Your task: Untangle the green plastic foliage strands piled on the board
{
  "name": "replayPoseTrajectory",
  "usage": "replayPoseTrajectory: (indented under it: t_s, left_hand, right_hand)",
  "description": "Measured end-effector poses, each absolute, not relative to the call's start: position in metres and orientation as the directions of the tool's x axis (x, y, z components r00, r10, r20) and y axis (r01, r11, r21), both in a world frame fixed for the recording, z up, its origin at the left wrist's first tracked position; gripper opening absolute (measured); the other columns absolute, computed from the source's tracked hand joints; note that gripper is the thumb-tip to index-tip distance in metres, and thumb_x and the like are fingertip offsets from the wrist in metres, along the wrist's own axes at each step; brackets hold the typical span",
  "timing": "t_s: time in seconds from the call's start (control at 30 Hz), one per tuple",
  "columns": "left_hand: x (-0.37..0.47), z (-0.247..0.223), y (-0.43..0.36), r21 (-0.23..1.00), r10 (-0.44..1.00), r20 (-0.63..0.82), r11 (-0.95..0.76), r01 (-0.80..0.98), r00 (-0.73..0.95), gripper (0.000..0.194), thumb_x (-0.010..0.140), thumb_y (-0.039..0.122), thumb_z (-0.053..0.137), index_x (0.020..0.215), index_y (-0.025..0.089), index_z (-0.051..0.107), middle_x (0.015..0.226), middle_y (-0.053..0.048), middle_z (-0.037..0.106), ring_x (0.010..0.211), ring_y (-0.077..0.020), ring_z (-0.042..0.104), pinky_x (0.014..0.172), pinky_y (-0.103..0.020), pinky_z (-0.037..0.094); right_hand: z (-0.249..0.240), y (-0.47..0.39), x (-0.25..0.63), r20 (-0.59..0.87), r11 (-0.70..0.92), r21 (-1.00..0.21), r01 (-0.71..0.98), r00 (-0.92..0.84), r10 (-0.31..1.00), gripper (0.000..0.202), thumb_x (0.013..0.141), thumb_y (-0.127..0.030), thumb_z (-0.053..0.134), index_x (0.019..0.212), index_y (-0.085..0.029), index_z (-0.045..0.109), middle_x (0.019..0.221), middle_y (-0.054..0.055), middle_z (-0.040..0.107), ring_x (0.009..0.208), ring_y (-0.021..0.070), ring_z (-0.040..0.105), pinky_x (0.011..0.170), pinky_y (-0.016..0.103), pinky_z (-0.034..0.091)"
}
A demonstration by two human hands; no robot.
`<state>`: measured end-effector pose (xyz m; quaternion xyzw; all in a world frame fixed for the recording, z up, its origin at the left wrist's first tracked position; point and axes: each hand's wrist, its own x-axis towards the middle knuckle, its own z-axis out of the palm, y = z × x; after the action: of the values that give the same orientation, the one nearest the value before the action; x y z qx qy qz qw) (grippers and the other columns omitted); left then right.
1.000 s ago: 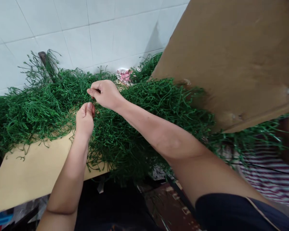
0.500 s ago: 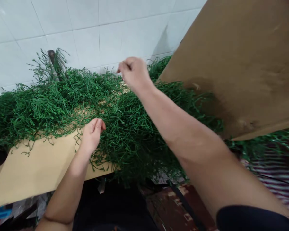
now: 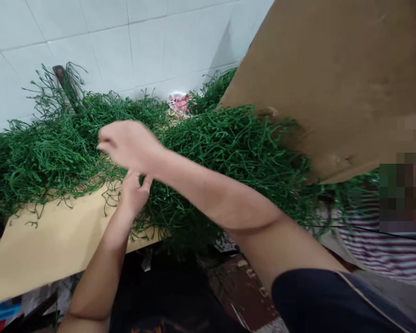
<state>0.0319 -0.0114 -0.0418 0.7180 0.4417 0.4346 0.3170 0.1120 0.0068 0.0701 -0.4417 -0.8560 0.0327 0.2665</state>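
Green plastic stems with small budded tips [image 3: 208,157] lie in thick heaps across a cardboard sheet [image 3: 52,245]. Over the gap between two heaps, my right hand [image 3: 130,141] is closed, its fingers curled and a little blurred; whatever they pinch is too small or hidden to make out. Just below the right wrist is my left hand [image 3: 135,194], at the near edge of the stems. Its thumb stands apart from the fingers, whose tips are hidden behind the right wrist.
A large brown board [image 3: 319,83] leans in from the right. White wall tiles [image 3: 107,51] run behind the heaps, where a dark upright bar [image 3: 65,85] and a pink-and-white item [image 3: 180,102] show. Striped cloth [image 3: 374,252] and a pixelated patch lie at right.
My right hand has swept left and toward me, from the back of the heaps to above my left hand. My left thumb has parted from its fingers. The pink-and-white item has come into view.
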Motion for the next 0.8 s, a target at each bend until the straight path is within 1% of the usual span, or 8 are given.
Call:
replayPoseTrajectory:
  t_s: [0.1,0.2,0.3,0.37,0.47,0.57,0.7,0.8]
  left_hand:
    - [0.025,-0.041,-0.010,0.782,0.882,0.411,-0.472,0.408,0.232,0.019,0.083,0.026,0.049,0.092,0.018,0.065,0.100,-0.007,0.067,0.100,-0.0197,0.059,0.094,-0.036,0.044]
    - [0.024,-0.042,-0.006,0.758,0.877,0.420,-0.481,0.441,0.235,0.022,0.084,0.026,0.047,0.093,0.017,0.065,0.099,-0.008,0.068,0.097,-0.0192,0.061,0.091,-0.035,0.047]
    - [0.022,-0.044,0.001,0.741,0.875,0.426,-0.484,0.465,0.231,0.022,0.083,0.025,0.048,0.094,0.017,0.065,0.099,-0.007,0.068,0.097,-0.0194,0.062,0.090,-0.036,0.048]
    - [0.020,-0.043,0.008,0.733,0.873,0.432,-0.486,0.476,0.226,0.023,0.083,0.026,0.048,0.097,0.017,0.065,0.102,-0.008,0.067,0.098,-0.0194,0.062,0.091,-0.037,0.047]
    - [0.019,-0.038,0.020,0.731,0.866,0.460,-0.494,0.471,0.194,0.029,0.083,0.031,0.051,0.107,0.016,0.061,0.111,-0.011,0.065,0.104,-0.0207,0.060,0.095,-0.039,0.046]
    - [0.024,-0.031,0.035,0.732,0.847,0.508,-0.522,0.438,0.159,0.049,0.079,0.044,0.058,0.118,0.016,0.053,0.123,-0.014,0.057,0.114,-0.0239,0.055,0.100,-0.042,0.042]
    - [0.032,-0.023,0.055,0.730,0.806,0.590,-0.556,0.397,0.044,0.072,0.068,0.061,0.064,0.123,0.018,0.046,0.129,-0.015,0.045,0.119,-0.0260,0.048,0.098,-0.041,0.042]
    - [0.025,-0.017,0.063,0.728,0.778,0.620,-0.525,0.440,-0.097,0.075,0.063,0.066,0.065,0.118,0.018,0.047,0.124,-0.014,0.041,0.114,-0.0248,0.046,0.091,-0.039,0.045]
  right_hand:
    - [0.053,0.048,0.166,0.267,0.037,-0.240,0.970,0.029,0.963,0.038,0.086,-0.040,0.051,0.096,-0.006,0.064,0.093,0.017,0.065,0.089,0.0253,0.061,0.072,0.035,0.046]
    - [0.031,0.074,0.194,0.086,-0.151,-0.128,0.980,0.163,0.983,0.054,0.080,-0.052,0.055,0.104,-0.004,0.064,0.105,0.022,0.063,0.102,0.0331,0.060,0.081,0.042,0.047]
    - [0.014,0.083,0.192,-0.002,-0.035,-0.119,0.992,0.035,0.999,0.043,0.081,-0.043,0.056,0.104,-0.007,0.065,0.107,0.020,0.065,0.104,0.0312,0.060,0.085,0.039,0.047]
    - [0.013,0.082,0.185,0.060,0.069,-0.164,0.984,-0.060,0.996,0.032,0.086,-0.032,0.050,0.100,-0.009,0.066,0.104,0.018,0.066,0.101,0.0282,0.061,0.085,0.036,0.046]
    - [0.025,0.076,0.179,0.198,0.201,-0.302,0.932,-0.144,0.969,0.033,0.092,-0.030,0.038,0.085,-0.011,0.064,0.090,0.013,0.067,0.089,0.0217,0.061,0.081,0.033,0.043]
    - [0.042,0.064,0.179,0.270,0.323,-0.452,0.832,-0.217,0.938,0.034,0.094,-0.030,0.037,0.071,-0.013,0.056,0.073,0.006,0.060,0.071,0.0135,0.055,0.073,0.028,0.041]
    - [0.052,0.049,0.180,0.321,0.449,-0.598,0.664,-0.315,0.893,0.032,0.094,-0.026,0.039,0.065,-0.016,0.046,0.063,0.000,0.049,0.060,0.0080,0.043,0.064,0.025,0.036]
    - [0.048,0.048,0.185,0.369,0.499,-0.701,0.509,-0.340,0.865,0.030,0.094,-0.027,0.039,0.067,-0.016,0.046,0.062,-0.001,0.047,0.059,0.0070,0.041,0.062,0.024,0.036]
